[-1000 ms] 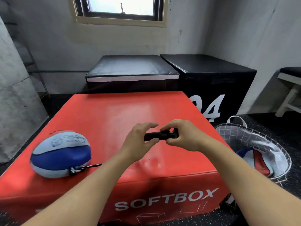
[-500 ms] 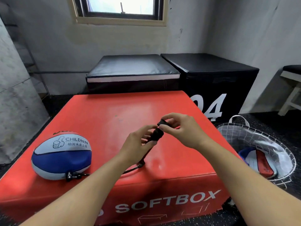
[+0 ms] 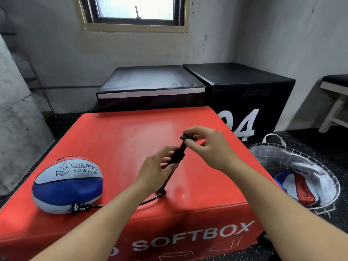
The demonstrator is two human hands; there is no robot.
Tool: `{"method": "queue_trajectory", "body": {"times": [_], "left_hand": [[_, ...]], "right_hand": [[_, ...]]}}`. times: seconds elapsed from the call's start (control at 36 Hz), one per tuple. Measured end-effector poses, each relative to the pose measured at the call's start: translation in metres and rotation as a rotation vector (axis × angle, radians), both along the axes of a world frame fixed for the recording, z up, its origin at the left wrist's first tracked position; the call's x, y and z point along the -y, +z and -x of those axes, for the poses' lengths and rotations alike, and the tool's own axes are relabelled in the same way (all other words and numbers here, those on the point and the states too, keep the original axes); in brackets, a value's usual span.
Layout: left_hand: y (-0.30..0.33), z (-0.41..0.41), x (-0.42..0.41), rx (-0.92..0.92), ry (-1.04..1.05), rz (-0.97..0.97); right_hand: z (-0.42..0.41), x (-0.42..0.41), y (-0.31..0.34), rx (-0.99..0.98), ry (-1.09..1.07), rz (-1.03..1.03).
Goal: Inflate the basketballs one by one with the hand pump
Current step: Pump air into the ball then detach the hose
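Note:
A half-flat blue and white basketball (image 3: 67, 187) lies at the front left of the red soft box (image 3: 120, 136). A thin black hose (image 3: 150, 199) runs from the ball's valve to a black hand pump (image 3: 178, 157) that stands tilted over the middle of the box. My left hand (image 3: 156, 170) grips the pump's barrel. My right hand (image 3: 209, 147) pinches the pump's handle at the top end. The handle is drawn a little way out of the barrel.
A wire basket (image 3: 271, 147) with a white liner stands on the floor at the right and holds another blue, white and red ball (image 3: 295, 187). Two black padded boxes (image 3: 235, 81) stand behind the red box. A white bench (image 3: 335, 104) is at far right.
The pump has swung from lying level between my hands to standing tilted. My right hand has risen and drawn the handle out. The ball has rolled slightly, and its printed label now shows.

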State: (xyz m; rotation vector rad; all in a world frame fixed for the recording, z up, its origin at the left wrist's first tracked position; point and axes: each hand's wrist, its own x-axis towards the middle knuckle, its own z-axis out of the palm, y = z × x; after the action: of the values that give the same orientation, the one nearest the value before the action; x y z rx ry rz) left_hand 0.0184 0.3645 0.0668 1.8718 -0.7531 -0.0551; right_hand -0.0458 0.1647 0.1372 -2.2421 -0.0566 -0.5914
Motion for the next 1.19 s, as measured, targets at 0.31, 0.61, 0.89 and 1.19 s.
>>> {"method": "queue_trajectory", "body": {"times": [0.31, 0.61, 0.89, 1.19], "left_hand": [[0.000, -0.002, -0.002, -0.021, -0.027, -0.006], [-0.007, -0.015, -0.008, -0.082, -0.018, 0.029], [-0.007, -0.013, -0.001, -0.092, -0.006, 0.015], [-0.005, -0.004, 0.007, 0.001, -0.029, -0.047]], "right_hand": [[0.011, 0.011, 0.035, 0.320, -0.180, -0.216], [-0.007, -0.014, 0.008, 0.179, -0.100, -0.051], [-0.006, -0.015, -0.020, -0.009, -0.034, 0.035], [0.010, -0.004, -0.020, 0.028, -0.098, 0.047]]}}
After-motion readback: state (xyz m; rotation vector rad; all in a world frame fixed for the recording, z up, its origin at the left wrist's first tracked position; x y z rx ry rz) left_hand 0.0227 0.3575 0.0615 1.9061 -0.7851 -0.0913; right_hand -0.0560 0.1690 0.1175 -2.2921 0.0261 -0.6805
